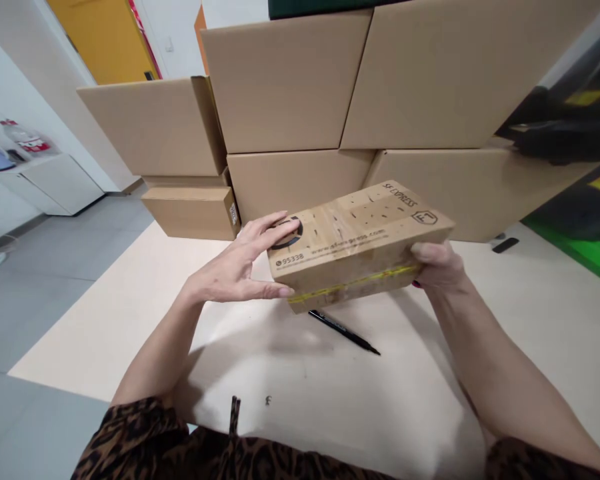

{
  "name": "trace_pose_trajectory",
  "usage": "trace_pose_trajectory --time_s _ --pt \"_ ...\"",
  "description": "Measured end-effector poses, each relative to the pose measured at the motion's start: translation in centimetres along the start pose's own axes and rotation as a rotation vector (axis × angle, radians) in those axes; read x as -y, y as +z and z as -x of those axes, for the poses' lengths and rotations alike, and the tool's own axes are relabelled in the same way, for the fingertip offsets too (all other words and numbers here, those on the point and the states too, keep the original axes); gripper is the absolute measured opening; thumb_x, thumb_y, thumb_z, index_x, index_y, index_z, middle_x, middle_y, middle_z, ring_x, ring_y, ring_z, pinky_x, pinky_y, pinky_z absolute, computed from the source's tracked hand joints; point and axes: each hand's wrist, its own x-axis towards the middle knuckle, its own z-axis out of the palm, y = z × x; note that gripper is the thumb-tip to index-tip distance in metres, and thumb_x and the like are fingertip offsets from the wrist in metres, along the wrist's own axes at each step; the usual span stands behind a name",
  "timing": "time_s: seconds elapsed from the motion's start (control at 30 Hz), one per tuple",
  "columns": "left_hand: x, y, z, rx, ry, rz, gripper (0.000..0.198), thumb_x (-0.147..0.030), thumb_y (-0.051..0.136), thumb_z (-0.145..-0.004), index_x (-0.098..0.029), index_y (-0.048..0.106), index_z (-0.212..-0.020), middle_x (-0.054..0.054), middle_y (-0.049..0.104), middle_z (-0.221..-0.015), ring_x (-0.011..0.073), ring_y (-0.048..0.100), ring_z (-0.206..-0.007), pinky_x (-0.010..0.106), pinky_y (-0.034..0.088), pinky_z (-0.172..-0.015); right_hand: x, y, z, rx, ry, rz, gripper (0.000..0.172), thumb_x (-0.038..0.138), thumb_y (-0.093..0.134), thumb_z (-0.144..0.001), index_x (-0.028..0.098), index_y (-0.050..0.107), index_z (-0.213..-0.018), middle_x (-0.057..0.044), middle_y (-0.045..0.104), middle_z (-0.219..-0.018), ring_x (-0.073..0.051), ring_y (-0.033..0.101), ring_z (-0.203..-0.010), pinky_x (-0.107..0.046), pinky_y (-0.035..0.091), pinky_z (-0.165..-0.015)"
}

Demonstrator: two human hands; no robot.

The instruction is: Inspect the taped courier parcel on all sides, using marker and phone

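Note:
Between my two hands a brown cardboard box [360, 230] is held up off the table, tilted, its right end higher. Dark print, "SF EXPRESS" and a web address, covers its upper face, and a yellow strip runs along its near side. My left hand [247, 260] grips the left end, fingers on the top face and thumb against the near side. At the right end my right hand [437, 263] clasps the near corner, thumb on the side and its other fingers mostly hidden beneath. Below the box a black marker pen [345, 331] lies on the table.
Large cardboard boxes [290, 87] stand stacked along the far side of the pale table [105, 320]. A smaller closed box [190, 212] sits at the back left. A small black object [505, 245] lies at the right, near a green surface [575, 250].

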Motion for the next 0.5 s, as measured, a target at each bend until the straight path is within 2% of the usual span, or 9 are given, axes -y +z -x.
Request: trace_pose_trajectory --time_s 0.1,0.17,0.23,0.3,0.43,0.5 --pt "1.2 0.4 -0.3 -0.075 0.077 0.13 0.103 -0.057 0.087 -0.082 -0.047 0.032 -0.168 0.01 0.037 -0.174 0.0412 0.033 -0.162 0.064 0.04 -0.128 -1.1 0.2 0.0 -0.192 0.224 -0.121 0.037 0.055 0.081 -0.069 0.033 0.074 -0.098 -0.003 0.081 -0.095 -0.037 0.077 -0.112 -0.059 0.064 -0.094" --pt "1.6 1.1 -0.6 -0.111 0.102 0.174 0.103 -0.052 0.087 -0.083 -0.049 0.03 -0.168 0.009 0.041 -0.171 0.0392 0.038 -0.158 0.062 0.046 -0.124 -1.9 0.6 0.1 -0.287 0.35 -0.168 0.03 0.056 0.079 -0.07 0.033 0.071 -0.088 -0.002 0.08 -0.082 -0.036 0.078 -0.105 -0.057 0.065 -0.091" --pt "1.9 2.0 -0.9 -0.127 0.106 0.207 0.104 -0.052 0.086 -0.084 -0.05 0.026 -0.169 0.009 0.04 -0.17 0.0378 0.04 -0.156 0.062 0.048 -0.122 -2.7 0.8 0.1 -0.311 0.482 -0.214 0.032 0.06 0.077 -0.073 0.032 0.071 -0.088 -0.002 0.079 -0.078 -0.035 0.079 -0.104 -0.055 0.065 -0.093" --pt "2.2 2.7 -1.0 -0.143 0.1 0.236 0.109 -0.055 0.087 -0.083 -0.05 0.022 -0.17 0.009 0.035 -0.172 0.0384 0.036 -0.159 0.063 0.044 -0.125 -3.6 0.9 0.1 -0.31 0.593 -0.26 0.039 0.066 0.076 -0.076 0.032 0.071 -0.093 -0.004 0.08 -0.081 -0.035 0.078 -0.107 -0.054 0.065 -0.095" --pt "2.8 3.4 -1.2 -0.165 0.12 0.257 0.12 -0.066 0.087 -0.077 -0.047 0.015 -0.171 0.008 0.023 -0.177 0.0419 0.021 -0.166 0.066 0.023 -0.136 -5.0 0.9 0.6 -0.259 0.741 -0.384 0.044 0.07 0.069 -0.084 0.03 0.071 -0.102 -0.005 0.082 -0.089 -0.033 0.078 -0.109 -0.049 0.064 -0.097" --pt "2.9 3.1 -1.2 -0.129 0.156 0.234 0.127 -0.072 0.086 -0.074 -0.045 0.01 -0.172 0.009 0.017 -0.18 0.0432 0.015 -0.168 0.067 0.019 -0.137 -5.3 1.0 0.8 -0.194 0.778 -0.43 0.046 0.071 0.063 -0.09 0.028 0.071 -0.104 -0.005 0.083 -0.09 -0.031 0.079 -0.106 -0.047 0.064 -0.096"
